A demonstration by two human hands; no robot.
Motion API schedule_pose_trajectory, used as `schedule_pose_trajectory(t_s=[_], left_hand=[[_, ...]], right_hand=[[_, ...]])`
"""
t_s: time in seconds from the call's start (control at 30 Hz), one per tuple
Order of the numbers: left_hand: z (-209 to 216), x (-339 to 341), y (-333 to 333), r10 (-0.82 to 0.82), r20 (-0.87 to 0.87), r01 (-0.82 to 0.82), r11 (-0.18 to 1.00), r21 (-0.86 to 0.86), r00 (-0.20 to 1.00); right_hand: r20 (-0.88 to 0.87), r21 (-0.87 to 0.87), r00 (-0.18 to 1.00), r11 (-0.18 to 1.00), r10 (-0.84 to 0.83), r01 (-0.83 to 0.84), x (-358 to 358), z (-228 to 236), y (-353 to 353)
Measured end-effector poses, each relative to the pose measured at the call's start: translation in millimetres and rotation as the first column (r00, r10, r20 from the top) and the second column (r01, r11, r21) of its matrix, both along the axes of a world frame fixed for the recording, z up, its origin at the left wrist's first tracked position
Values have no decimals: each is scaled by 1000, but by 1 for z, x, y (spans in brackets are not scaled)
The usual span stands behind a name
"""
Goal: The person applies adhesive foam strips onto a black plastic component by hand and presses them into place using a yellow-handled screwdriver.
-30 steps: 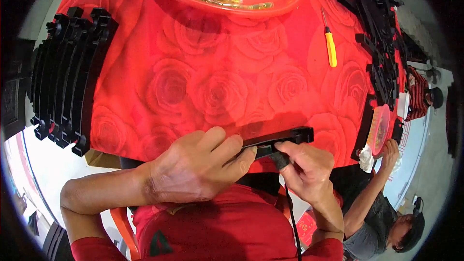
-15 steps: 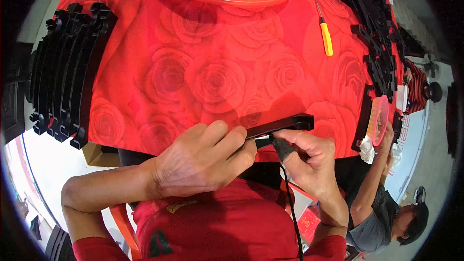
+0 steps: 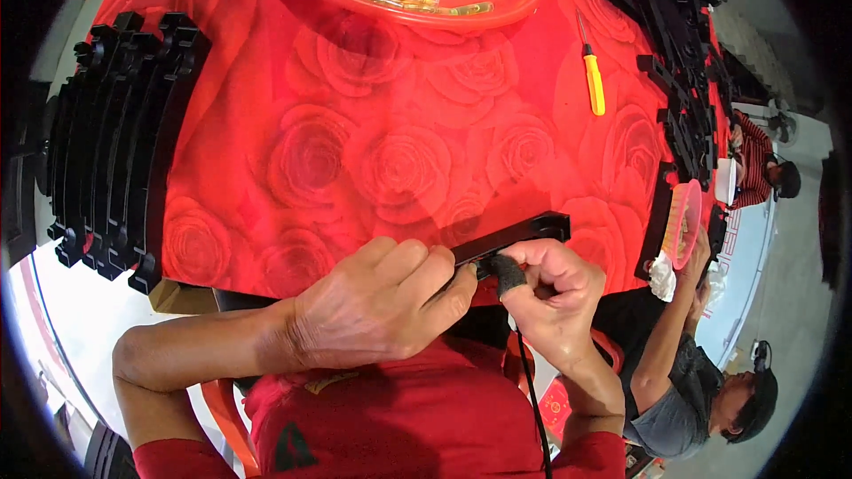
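Note:
A long black plastic bar point(image 3: 510, 238) with a curled far end is held over the near table edge. My left hand point(image 3: 377, 302) is closed round its left part, fingers bent, with the thumb reaching toward the middle. My right hand point(image 3: 559, 297) pinches at the bar's near side, its thumb wearing a dark finger cot point(image 3: 509, 275). Between the two hands' fingertips a small dark piece point(image 3: 484, 268) shows against the bar; its shape is mostly hidden. A black cable point(image 3: 532, 381) hangs below my right hand.
Several similar black bars point(image 3: 124, 151) stand in a row at left. A red tray point(image 3: 497, 19) holds small yellowish transparent pieces. A yellow-handled screwdriver point(image 3: 594, 84) lies right of centre. Black parts point(image 3: 683, 106) pile along the right edge. A co-worker's hand point(image 3: 692, 262) is by a pink basket point(image 3: 688, 222).
My right thumb has moved left, closer to my left fingertips, and the dark piece between them shows less. The bar stays held. The whole view has shifted slightly.

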State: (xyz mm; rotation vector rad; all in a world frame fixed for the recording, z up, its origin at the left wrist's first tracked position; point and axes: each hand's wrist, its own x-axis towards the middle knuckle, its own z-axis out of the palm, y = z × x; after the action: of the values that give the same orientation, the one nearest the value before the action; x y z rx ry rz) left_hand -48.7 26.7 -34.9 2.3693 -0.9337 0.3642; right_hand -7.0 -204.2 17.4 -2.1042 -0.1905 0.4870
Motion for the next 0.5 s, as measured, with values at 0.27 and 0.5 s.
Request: schedule_pose_trajectory(t_s=[0.27,0.5], left_hand=[[8,5,4,-67,-106,76,993,85,992],[11,5,-1,-30,-101,44,989,138,994]], right_hand=[[-70,24,998,1000,-2,3,0,-1,-4],[-215,121,975,992,52,-26,-1,-2,-25]])
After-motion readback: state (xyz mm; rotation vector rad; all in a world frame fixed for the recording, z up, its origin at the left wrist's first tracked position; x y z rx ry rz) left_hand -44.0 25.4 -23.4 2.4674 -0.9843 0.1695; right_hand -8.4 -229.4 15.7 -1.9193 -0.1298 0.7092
